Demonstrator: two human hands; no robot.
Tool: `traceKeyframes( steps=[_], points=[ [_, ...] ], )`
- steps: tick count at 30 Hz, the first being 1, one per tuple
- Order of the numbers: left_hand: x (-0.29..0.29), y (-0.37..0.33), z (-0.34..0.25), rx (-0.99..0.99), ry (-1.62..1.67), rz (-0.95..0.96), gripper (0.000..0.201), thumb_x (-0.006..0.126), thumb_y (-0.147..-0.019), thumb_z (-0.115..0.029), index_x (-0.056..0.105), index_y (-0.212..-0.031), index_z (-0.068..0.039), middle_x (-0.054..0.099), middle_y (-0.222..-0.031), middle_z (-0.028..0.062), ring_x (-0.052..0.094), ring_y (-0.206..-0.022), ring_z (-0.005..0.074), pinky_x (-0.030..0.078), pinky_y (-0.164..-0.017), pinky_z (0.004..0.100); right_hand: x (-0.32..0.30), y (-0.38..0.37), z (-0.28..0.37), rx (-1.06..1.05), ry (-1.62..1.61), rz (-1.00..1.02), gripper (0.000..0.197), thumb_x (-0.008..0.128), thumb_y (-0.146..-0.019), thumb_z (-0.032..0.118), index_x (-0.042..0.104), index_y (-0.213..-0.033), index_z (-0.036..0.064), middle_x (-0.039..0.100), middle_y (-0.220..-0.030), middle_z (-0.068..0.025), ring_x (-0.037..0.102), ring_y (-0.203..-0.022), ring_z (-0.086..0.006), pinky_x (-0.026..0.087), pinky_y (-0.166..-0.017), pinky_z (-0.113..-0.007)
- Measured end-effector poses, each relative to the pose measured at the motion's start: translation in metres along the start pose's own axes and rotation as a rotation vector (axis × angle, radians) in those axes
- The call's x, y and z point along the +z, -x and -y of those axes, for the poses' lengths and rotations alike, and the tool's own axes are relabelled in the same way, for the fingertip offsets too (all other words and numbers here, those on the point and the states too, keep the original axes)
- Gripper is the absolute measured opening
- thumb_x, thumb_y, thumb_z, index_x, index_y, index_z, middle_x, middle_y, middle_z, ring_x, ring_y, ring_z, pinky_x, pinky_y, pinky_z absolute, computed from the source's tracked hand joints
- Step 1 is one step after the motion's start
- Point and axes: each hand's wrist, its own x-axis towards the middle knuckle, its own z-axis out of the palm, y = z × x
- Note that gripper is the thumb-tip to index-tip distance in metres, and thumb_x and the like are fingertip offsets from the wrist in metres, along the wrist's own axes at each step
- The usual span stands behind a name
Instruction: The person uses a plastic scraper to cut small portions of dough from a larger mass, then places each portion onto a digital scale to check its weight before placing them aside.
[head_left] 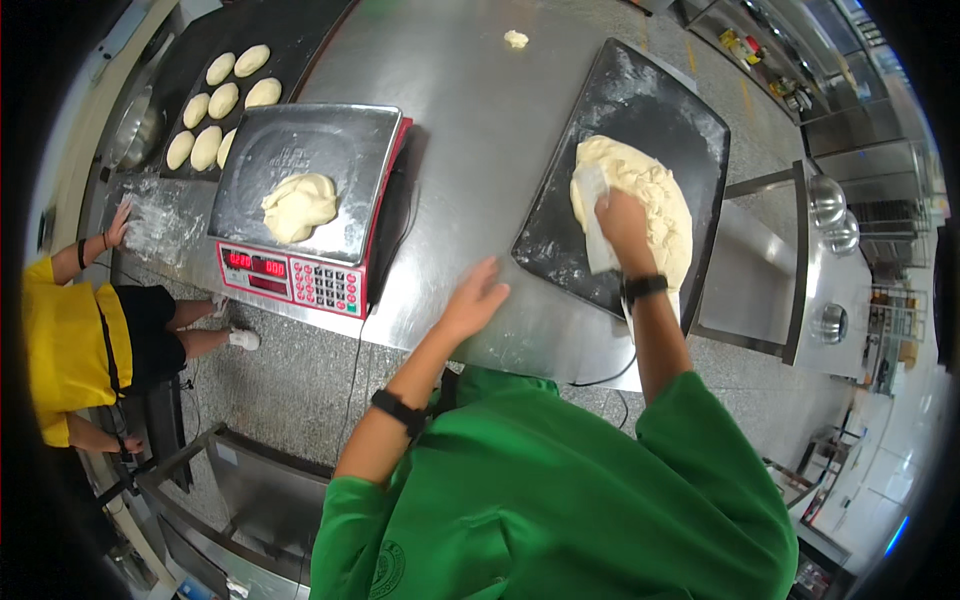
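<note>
My right hand (625, 232) is closed on a whitish dough scraper (597, 245), which it presses against the left part of a large pale dough mass (662, 200). The dough lies on a floured black tray (555, 235) at the right of the steel table. Apart from the tray, my left hand (472, 303) hovers around the table's near edge with fingers stretched out and nothing in them. Left of it stands a red digital scale (290, 278). On its steel plate sits one lump of dough (300, 208).
Several round dough balls (222, 100) rest on a dark tray (290, 45) at the far left. A dough scrap (515, 39) lies at the table's far side. A co-worker in a yellow shirt (75, 325) stands left, one hand (118, 222) on the floured tabletop. Steel bowls (828, 200) are at right.
</note>
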Motion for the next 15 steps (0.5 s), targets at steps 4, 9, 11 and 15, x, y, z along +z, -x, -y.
traceKeyframes(
  steps=[4, 9, 11, 15],
  points=[
    [0.041, -0.04, 0.013, -0.008, -0.143, -0.069, 0.044, 0.045, -0.081, -0.014, 0.033, -0.12, 0.0, 0.042, -0.117, 0.0203, 0.042, -0.108, 0.0282, 0.033, -0.089, 0.031, -0.011, 0.014, -0.012, 0.088, -0.072, 0.072, 0.024, 0.049, -0.07, 0.02, 0.056, -0.073, -0.0028, 0.055, -0.069, -0.0219, 0.054, -0.068, -0.0361, 0.042, -0.062, -0.043],
    [0.042, -0.04, -0.002, -0.035, -0.181, -0.088, 0.041, 0.039, -0.079, -0.008, 0.034, -0.12, -0.002, 0.047, -0.111, 0.0187, 0.046, -0.101, 0.0314, 0.037, -0.084, 0.0331, -0.008, -0.01, -0.014, 0.017, -0.117, 0.023, 0.028, 0.049, -0.07, 0.024, 0.056, -0.071, -0.0032, 0.055, -0.068, -0.0224, 0.054, -0.066, -0.0349, 0.042, -0.061, -0.042],
    [0.04, -0.042, 0.0, -0.028, -0.229, -0.127, 0.041, 0.037, -0.078, -0.004, 0.036, -0.118, -0.003, 0.051, -0.105, 0.0178, 0.049, -0.098, 0.03, 0.038, -0.082, 0.032, -0.011, 0.007, -0.008, -0.013, -0.046, 0.1, 0.032, 0.048, -0.072, 0.028, 0.056, -0.071, -0.0029, 0.054, -0.065, -0.0224, 0.054, -0.062, -0.0345, 0.042, -0.058, -0.041],
    [0.039, -0.042, 0.001, -0.002, -0.168, -0.169, 0.039, 0.036, -0.078, -0.003, 0.038, -0.117, -0.002, 0.053, -0.103, 0.0173, 0.05, -0.097, 0.0296, 0.038, -0.082, 0.0302, -0.018, 0.047, -0.012, -0.004, -0.43, 0.354, 0.026, 0.053, -0.07, 0.022, 0.056, -0.074, -0.0033, 0.056, -0.061, -0.0173, 0.056, -0.056, -0.0272, 0.044, -0.055, -0.034]
  ],
)
